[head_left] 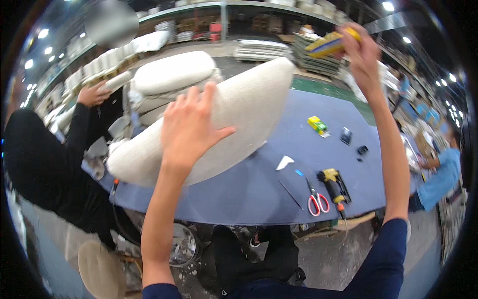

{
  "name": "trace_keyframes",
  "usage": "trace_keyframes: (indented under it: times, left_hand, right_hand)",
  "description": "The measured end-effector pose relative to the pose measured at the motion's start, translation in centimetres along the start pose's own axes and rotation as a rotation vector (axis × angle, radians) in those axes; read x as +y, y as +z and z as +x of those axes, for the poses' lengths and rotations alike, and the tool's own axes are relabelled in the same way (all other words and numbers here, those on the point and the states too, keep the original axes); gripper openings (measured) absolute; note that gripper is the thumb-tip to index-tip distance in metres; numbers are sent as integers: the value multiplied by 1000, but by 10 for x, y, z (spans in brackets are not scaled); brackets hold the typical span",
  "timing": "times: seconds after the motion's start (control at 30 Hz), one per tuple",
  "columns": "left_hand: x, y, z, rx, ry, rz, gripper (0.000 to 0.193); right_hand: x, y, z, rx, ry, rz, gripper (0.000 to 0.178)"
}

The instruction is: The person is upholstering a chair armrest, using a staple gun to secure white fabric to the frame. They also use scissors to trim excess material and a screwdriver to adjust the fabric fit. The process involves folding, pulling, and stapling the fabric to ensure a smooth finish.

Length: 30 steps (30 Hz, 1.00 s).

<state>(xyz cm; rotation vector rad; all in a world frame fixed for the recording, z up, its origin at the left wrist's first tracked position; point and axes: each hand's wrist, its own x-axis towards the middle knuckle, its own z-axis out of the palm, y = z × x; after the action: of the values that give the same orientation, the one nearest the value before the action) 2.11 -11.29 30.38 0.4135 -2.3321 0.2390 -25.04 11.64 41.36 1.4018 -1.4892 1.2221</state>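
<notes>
A large cream fabric-covered cushion (249,107) rests tilted on the blue-covered table (269,197). My left hand (186,129) lies on its upper face, fingers spread and thumb out to the side. High at the right, my right hand (362,55) is raised well off the table. Its fingers are closed round a yellow and blue oblong object (326,46), blurred, whose kind I cannot make out. On the table's right half lie red-and-white-handled scissors (318,203), a black and yellow staple gun (332,187), a thin dark rod (290,194) and a white scrap (285,162).
A yellow-green small box (317,125) and dark small pieces (346,135) lie farther back. Stacked cushions (172,74) stand behind mine. A person in black (47,159) works close at left; another in blue (443,172) is at right. Beneath the table is a bucket (184,244).
</notes>
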Motion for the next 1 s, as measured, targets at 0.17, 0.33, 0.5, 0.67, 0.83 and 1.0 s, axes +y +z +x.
trace_keyframes:
  times: [0.17, 0.33, 0.5, 0.67, 0.83, 1.0]
  left_hand:
    - [16, 3, 2, -14, -5, 33, 87]
    - [19, 4, -4, -10, 16, 9, 87]
    - [23, 5, -1, -28, 13, 37, 86]
    - [30, 13, 1, 9, 47, 13, 85]
    - [34, 10, 6, -32, 22, 2, 84]
    - [34, 23, 19, 15, 71, -9, 84]
  right_hand:
    - [-44, -5, 68, -54, 53, 13, 30]
    - [-27, 33, 39, -259, -114, -218, 26]
    - [-76, 19, 74, -14, -32, 108, 28]
    - [6, 10, 26, -355, 157, -23, 26]
    - [28, -19, 43, -8, -11, -11, 26]
    - [28, -10, 7, -157, 119, 59, 33]
